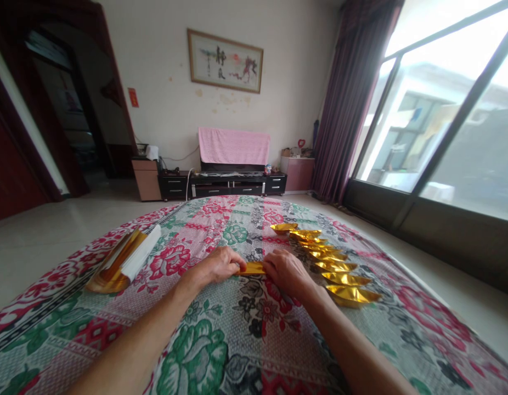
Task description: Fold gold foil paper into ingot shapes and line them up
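A narrow folded strip of gold foil paper (253, 267) lies at the middle of the cloth-covered table. My left hand (221, 264) is closed on its left end, fingers pressed together. At the other end my right hand (284, 269) grips the strip, its fingers curled over the paper. Just right of that hand, a row of folded gold paper ingots (335, 267), several in number, runs away from me across the cloth. To the left lies a curved stack of gold and white foil paper sheets (126, 260), apart from both hands.
The round table has a flowered cloth (192, 356) in red, green and grey. Beyond it stand a low black cabinet (237, 186) and a pink cloth (234, 145) draped over something. A purple curtain (348, 104) hangs beside large windows on the right.
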